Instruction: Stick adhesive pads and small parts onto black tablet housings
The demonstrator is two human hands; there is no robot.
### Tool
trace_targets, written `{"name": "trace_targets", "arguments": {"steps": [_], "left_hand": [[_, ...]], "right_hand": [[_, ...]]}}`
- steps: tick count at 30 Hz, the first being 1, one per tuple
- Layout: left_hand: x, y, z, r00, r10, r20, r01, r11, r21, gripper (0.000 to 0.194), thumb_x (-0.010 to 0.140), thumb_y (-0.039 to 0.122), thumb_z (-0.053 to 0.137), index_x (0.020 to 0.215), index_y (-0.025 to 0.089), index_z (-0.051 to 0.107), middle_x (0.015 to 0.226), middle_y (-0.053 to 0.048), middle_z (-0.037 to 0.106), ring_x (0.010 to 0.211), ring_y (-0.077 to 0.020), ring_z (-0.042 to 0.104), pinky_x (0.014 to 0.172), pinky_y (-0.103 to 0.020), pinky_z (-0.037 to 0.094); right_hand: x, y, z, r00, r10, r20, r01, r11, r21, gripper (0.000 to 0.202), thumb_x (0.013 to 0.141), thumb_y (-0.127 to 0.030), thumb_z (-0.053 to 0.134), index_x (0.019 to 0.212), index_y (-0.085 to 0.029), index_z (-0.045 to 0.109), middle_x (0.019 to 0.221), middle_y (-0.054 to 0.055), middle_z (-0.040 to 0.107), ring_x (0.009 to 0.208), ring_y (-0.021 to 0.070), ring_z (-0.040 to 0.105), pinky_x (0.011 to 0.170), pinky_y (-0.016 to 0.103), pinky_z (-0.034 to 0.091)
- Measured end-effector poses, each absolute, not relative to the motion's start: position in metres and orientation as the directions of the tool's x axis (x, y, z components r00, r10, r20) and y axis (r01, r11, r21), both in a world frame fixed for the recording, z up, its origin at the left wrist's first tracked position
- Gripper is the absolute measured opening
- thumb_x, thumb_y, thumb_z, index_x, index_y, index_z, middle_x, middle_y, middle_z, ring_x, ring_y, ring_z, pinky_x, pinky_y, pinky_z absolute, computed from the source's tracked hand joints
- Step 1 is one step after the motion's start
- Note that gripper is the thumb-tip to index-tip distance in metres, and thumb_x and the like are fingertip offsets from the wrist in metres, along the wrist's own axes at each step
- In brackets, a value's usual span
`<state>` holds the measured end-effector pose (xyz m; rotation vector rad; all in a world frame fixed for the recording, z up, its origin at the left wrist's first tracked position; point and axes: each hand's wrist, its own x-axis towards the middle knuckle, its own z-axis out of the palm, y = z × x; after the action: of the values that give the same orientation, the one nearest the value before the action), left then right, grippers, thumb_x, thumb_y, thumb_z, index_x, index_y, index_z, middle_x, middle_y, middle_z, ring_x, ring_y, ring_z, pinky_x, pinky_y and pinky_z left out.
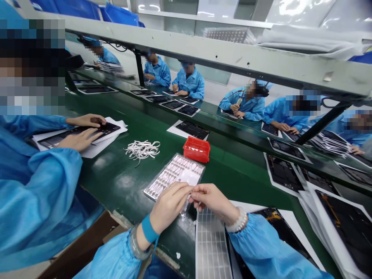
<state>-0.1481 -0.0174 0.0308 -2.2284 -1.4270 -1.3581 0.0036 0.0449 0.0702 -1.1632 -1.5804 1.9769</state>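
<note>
Left hand (173, 202) met right hand (209, 198), left grip hidden, right fingertips pinched, whether on anything I couldn't tell, parts tray (190, 178) lay beyond

no readable text, labels or numbers anywhere

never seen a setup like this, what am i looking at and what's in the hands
There is no machine, just a person's bare left hand, with a blue wristband, and right hand, with a beaded bracelet. The single picture comes from a camera on that person's head, looking forward and down. The hands are close together by a tray of small parts; if they pinch anything, it is too small to make out. The green table also bears a red box, white strips and a gridded sheet, with dark panels on white paper to the right. A co-worker in blue is at left.
</note>
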Motion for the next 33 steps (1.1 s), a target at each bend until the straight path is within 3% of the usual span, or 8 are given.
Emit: {"name": "trace_targets", "arguments": {"steps": [8, 12, 22, 28, 30, 33], "left_hand": [[-0.148, -0.020, 0.027, 0.162, 0.561, 0.812, 0.854, -0.492, 0.170, 0.017, 0.093, 0.013, 0.046, 0.101, 0.015, 0.061, 0.092, -0.006, 0.070, 0.087, -0.0170, 0.066, 0.082, -0.031, 0.053], [-0.146, -0.018, 0.029, 0.182, 0.549, 0.816, 0.875, -0.469, 0.120, 0.016, 0.092, 0.013, 0.046, 0.098, 0.013, 0.061, 0.089, -0.008, 0.070, 0.082, -0.0185, 0.067, 0.076, -0.032, 0.055], [-0.141, -0.018, 0.035, 0.227, 0.585, 0.779, 0.870, -0.481, 0.108, 0.021, 0.096, 0.018, 0.040, 0.099, 0.015, 0.060, 0.090, -0.005, 0.070, 0.083, -0.0151, 0.067, 0.077, -0.027, 0.055], [-0.143, -0.006, 0.031, 0.136, 0.645, 0.752, 0.929, -0.347, 0.130, 0.022, 0.095, 0.016, 0.037, 0.089, 0.015, 0.058, 0.075, -0.003, 0.065, 0.065, -0.0141, 0.063, 0.061, -0.025, 0.050], [-0.149, -0.001, 0.033, 0.094, 0.657, 0.748, 0.949, -0.287, 0.132, 0.026, 0.093, 0.012, 0.033, 0.096, 0.012, 0.058, 0.084, -0.009, 0.066, 0.074, -0.0189, 0.064, 0.065, -0.030, 0.050], [-0.146, 0.000, 0.041, 0.132, 0.677, 0.724, 0.951, -0.293, 0.101, 0.034, 0.089, 0.007, 0.033, 0.112, 0.012, 0.057, 0.113, -0.015, 0.063, 0.101, -0.0264, 0.058, 0.081, -0.040, 0.045]], "right_hand": [[0.002, 0.046, 0.072, -0.570, 0.736, -0.364, 0.243, -0.273, -0.931, 0.025, 0.063, -0.037, 0.070, 0.069, -0.014, 0.064, 0.067, 0.001, 0.065, 0.048, 0.0067, 0.052, 0.041, 0.018, 0.041], [-0.001, 0.046, 0.070, -0.565, 0.750, -0.344, 0.263, -0.232, -0.937, 0.020, 0.066, -0.034, 0.067, 0.066, -0.014, 0.063, 0.062, -0.001, 0.063, 0.046, 0.0065, 0.051, 0.041, 0.018, 0.041], [0.008, 0.044, 0.075, -0.558, 0.762, -0.328, 0.277, -0.202, -0.939, 0.019, 0.068, -0.033, 0.063, 0.064, -0.014, 0.062, 0.062, 0.000, 0.062, 0.047, 0.0059, 0.049, 0.039, 0.016, 0.039], [0.012, 0.043, 0.078, -0.546, 0.778, -0.312, 0.291, -0.174, -0.941, 0.024, 0.073, -0.034, 0.061, 0.059, -0.016, 0.055, 0.053, -0.004, 0.056, 0.040, 0.0047, 0.045, 0.036, 0.016, 0.038], [0.018, 0.042, 0.081, -0.521, 0.787, -0.330, 0.309, -0.187, -0.932, 0.023, 0.075, -0.032, 0.059, 0.059, -0.018, 0.051, 0.047, -0.006, 0.051, 0.036, 0.0041, 0.042, 0.034, 0.016, 0.036], [0.034, 0.039, 0.086, -0.489, 0.776, -0.398, 0.352, -0.242, -0.904, 0.014, 0.077, -0.024, 0.055, 0.064, -0.019, 0.051, 0.043, -0.008, 0.046, 0.035, 0.0050, 0.040, 0.032, 0.015, 0.033]]}}
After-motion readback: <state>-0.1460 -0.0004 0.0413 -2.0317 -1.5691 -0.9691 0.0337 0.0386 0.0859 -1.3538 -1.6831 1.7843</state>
